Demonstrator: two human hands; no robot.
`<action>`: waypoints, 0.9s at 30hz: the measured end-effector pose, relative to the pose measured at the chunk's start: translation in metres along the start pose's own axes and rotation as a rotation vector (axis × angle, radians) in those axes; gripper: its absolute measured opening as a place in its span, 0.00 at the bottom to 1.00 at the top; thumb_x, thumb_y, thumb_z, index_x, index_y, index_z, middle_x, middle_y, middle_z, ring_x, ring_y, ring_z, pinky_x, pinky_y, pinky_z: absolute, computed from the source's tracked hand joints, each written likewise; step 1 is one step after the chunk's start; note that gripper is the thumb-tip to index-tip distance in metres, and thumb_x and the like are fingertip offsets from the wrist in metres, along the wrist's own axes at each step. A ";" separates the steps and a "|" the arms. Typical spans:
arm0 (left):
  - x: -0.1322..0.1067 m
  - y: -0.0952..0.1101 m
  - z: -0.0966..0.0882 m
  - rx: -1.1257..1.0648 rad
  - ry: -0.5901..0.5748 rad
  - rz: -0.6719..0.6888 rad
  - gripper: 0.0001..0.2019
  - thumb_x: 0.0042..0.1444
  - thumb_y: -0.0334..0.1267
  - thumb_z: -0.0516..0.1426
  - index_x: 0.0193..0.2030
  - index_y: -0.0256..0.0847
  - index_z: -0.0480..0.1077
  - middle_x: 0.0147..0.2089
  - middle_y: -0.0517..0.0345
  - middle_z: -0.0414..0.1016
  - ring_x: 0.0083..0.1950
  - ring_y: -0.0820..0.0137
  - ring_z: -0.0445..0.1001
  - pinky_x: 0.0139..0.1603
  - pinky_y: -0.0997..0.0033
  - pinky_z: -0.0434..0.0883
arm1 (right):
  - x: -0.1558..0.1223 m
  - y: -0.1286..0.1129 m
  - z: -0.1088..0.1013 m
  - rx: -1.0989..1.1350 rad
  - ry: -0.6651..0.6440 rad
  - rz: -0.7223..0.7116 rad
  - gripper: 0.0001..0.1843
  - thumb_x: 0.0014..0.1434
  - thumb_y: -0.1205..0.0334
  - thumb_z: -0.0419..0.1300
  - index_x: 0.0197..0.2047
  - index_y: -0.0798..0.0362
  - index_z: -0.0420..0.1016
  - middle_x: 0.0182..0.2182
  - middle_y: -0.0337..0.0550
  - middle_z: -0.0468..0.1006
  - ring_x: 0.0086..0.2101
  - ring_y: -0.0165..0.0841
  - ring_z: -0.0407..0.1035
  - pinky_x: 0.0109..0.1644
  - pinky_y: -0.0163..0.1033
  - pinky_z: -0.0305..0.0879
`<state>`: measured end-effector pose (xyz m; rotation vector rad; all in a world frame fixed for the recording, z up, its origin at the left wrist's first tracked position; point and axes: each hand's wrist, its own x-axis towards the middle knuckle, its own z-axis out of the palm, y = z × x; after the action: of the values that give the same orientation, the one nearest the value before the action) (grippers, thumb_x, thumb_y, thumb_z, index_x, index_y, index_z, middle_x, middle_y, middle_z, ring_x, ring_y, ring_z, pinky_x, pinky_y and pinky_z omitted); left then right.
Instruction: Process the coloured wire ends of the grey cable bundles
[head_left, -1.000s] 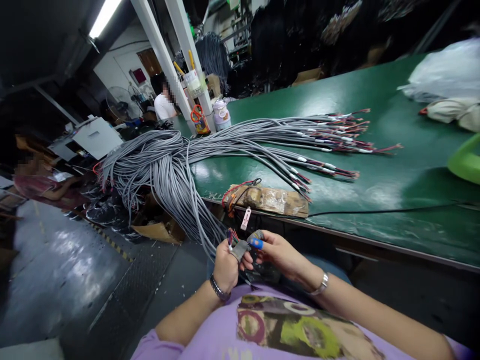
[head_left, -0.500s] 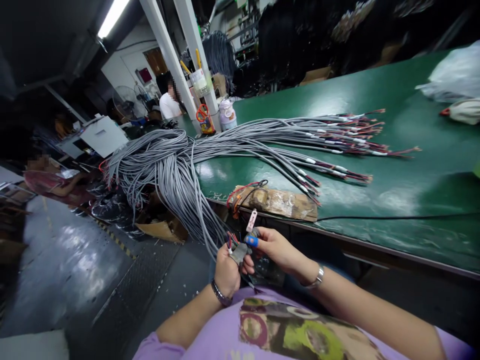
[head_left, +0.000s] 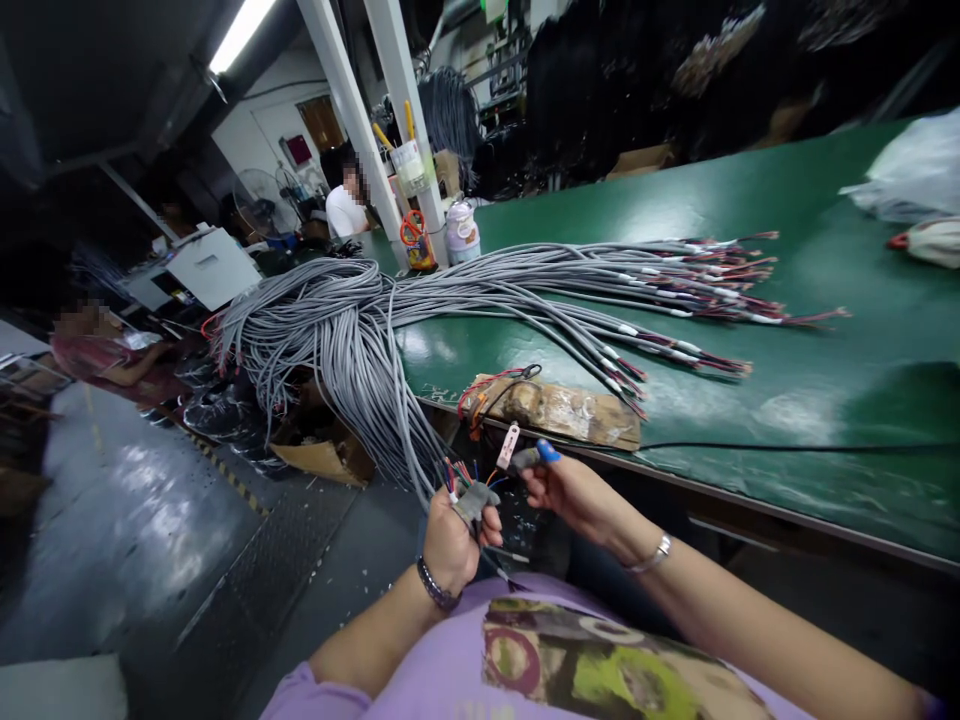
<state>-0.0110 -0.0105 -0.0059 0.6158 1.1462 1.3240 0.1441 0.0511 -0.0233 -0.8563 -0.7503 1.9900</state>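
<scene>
My left hand (head_left: 452,535) is closed around the end of a grey cable (head_left: 420,470), with its coloured wire ends (head_left: 459,472) fanning out above my taped thumb. My right hand (head_left: 571,490) is a little to the right, pinching one thin wire between a grey-taped finger and a blue-capped fingertip (head_left: 546,452). Both hands hover below the front edge of the green table (head_left: 787,400). A big bundle of grey cables (head_left: 352,320) drapes from the table down toward my hands.
A taped brown block with red and black leads (head_left: 559,405) sits at the table edge, a small tag (head_left: 508,445) hanging by it. Stripped cable ends (head_left: 705,290) spread across the table. White bags (head_left: 911,175) lie far right. A seated person (head_left: 346,205) and posts (head_left: 409,110) are behind.
My right hand has moved right and slightly up, away from the left hand, drawing a thin wire out. The view shifted slightly.
</scene>
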 end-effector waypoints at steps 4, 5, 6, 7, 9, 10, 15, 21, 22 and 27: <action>-0.001 0.004 0.010 0.048 -0.105 -0.041 0.20 0.40 0.53 0.62 0.25 0.36 0.68 0.15 0.60 0.68 0.12 0.77 0.63 0.12 0.80 0.56 | 0.011 -0.011 0.014 0.014 -0.065 0.024 0.18 0.53 0.46 0.61 0.32 0.53 0.74 0.27 0.41 0.73 0.23 0.27 0.63 0.28 0.34 0.66; -0.001 0.005 0.012 0.055 -0.115 -0.040 0.20 0.40 0.53 0.62 0.25 0.36 0.68 0.15 0.60 0.68 0.12 0.78 0.62 0.11 0.80 0.55 | 0.012 -0.013 0.018 0.004 -0.076 0.005 0.18 0.52 0.46 0.62 0.31 0.54 0.74 0.26 0.40 0.73 0.23 0.26 0.63 0.27 0.33 0.65; 0.000 0.006 0.014 0.057 -0.120 -0.038 0.20 0.40 0.54 0.62 0.25 0.36 0.68 0.15 0.60 0.68 0.12 0.78 0.62 0.11 0.80 0.55 | 0.012 -0.014 0.021 -0.005 -0.079 -0.013 0.18 0.51 0.46 0.63 0.30 0.54 0.73 0.25 0.39 0.72 0.23 0.25 0.62 0.27 0.32 0.64; 0.001 0.006 0.015 0.055 -0.124 -0.039 0.21 0.40 0.55 0.62 0.24 0.36 0.68 0.14 0.60 0.67 0.11 0.78 0.61 0.11 0.80 0.55 | 0.012 -0.014 0.024 -0.009 -0.077 -0.023 0.18 0.51 0.46 0.64 0.29 0.54 0.73 0.24 0.38 0.72 0.22 0.25 0.61 0.27 0.31 0.64; 0.004 0.006 0.016 0.046 -0.129 -0.040 0.22 0.40 0.57 0.61 0.24 0.36 0.68 0.14 0.60 0.67 0.11 0.78 0.61 0.11 0.80 0.56 | 0.011 -0.014 0.027 -0.009 -0.063 -0.023 0.19 0.50 0.45 0.64 0.28 0.55 0.73 0.24 0.38 0.71 0.22 0.24 0.61 0.27 0.31 0.63; 0.004 0.006 0.017 0.042 -0.129 -0.038 0.22 0.41 0.57 0.61 0.24 0.36 0.67 0.14 0.60 0.67 0.11 0.79 0.61 0.11 0.80 0.56 | 0.011 -0.014 0.027 -0.009 -0.049 -0.023 0.19 0.49 0.45 0.65 0.28 0.55 0.73 0.25 0.38 0.72 0.23 0.24 0.61 0.27 0.31 0.64; 0.006 0.006 0.018 0.028 -0.123 -0.031 0.21 0.41 0.56 0.61 0.25 0.37 0.67 0.14 0.61 0.67 0.11 0.78 0.61 0.11 0.80 0.55 | 0.008 -0.013 0.027 0.035 0.006 -0.055 0.17 0.47 0.48 0.67 0.29 0.54 0.74 0.24 0.38 0.72 0.24 0.25 0.62 0.28 0.31 0.62; 0.008 0.002 0.019 0.071 -0.125 -0.043 0.18 0.41 0.50 0.63 0.26 0.36 0.66 0.14 0.61 0.68 0.11 0.79 0.60 0.11 0.81 0.51 | 0.010 -0.011 0.030 0.078 0.019 -0.088 0.17 0.46 0.49 0.68 0.25 0.55 0.74 0.21 0.38 0.71 0.24 0.27 0.62 0.29 0.32 0.60; 0.008 0.001 0.018 0.083 -0.126 -0.043 0.18 0.41 0.50 0.62 0.27 0.36 0.67 0.14 0.61 0.68 0.11 0.79 0.61 0.11 0.80 0.50 | 0.010 -0.011 0.030 0.078 0.010 -0.088 0.17 0.46 0.49 0.68 0.26 0.55 0.74 0.21 0.38 0.71 0.24 0.27 0.62 0.28 0.32 0.60; 0.005 0.001 0.016 0.098 -0.112 -0.033 0.21 0.41 0.55 0.61 0.28 0.36 0.67 0.14 0.62 0.67 0.10 0.79 0.61 0.11 0.81 0.50 | 0.008 -0.009 0.026 0.112 -0.047 -0.045 0.15 0.52 0.49 0.63 0.30 0.54 0.73 0.24 0.38 0.72 0.24 0.27 0.63 0.28 0.32 0.62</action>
<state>0.0023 -0.0015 -0.0002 0.7309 1.1304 1.1959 0.1240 0.0576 -0.0030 -0.7231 -0.6714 1.9983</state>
